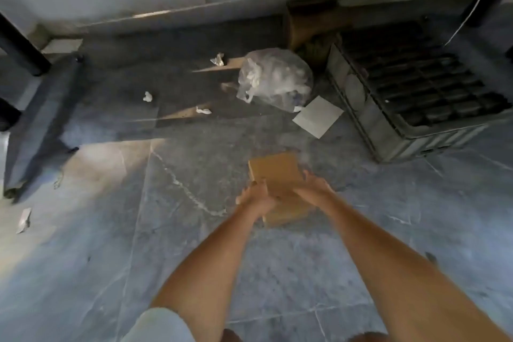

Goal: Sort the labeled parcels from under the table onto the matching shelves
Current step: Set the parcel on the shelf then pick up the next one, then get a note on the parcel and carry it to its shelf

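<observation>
A flat brown cardboard parcel is held low over the grey tiled floor, near the middle of the view. My left hand grips its left edge and my right hand grips its right side. A second brown box shows just below the first, partly hidden by my hands; whether it rests on the floor or is held too, I cannot tell. No label is visible on either box.
A dark plastic crate stands at the right. A clear plastic bag of crumpled stuff and a white sheet lie beyond the parcel. Black table legs rise at the left. Paper scraps litter the floor.
</observation>
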Demonstrator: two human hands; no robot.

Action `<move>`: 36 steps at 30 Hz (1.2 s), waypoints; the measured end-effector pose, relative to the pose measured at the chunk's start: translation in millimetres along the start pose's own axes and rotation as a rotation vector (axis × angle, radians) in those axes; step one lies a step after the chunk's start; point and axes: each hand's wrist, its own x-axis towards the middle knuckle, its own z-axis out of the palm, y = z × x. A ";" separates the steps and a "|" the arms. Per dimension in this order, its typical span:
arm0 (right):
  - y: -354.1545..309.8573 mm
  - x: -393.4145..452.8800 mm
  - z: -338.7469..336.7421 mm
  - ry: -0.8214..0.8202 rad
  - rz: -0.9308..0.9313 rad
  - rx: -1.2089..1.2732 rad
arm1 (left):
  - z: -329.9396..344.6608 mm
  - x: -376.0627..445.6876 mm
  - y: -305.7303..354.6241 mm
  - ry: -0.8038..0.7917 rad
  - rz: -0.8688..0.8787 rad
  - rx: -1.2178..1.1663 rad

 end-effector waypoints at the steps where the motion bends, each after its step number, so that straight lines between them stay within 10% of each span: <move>1: 5.4 18.6 6.9 0.003 -0.012 0.016 | 4.7 13.4 -2.0 0.008 -0.003 0.007; 14: 15.1 72.3 45.7 0.035 0.063 0.103 | 22.4 63.1 -19.7 0.017 -0.113 -0.266; 36: -110.6 -350.8 -200.4 0.112 0.212 0.398 | -228.8 -345.1 156.1 -0.082 0.094 -0.248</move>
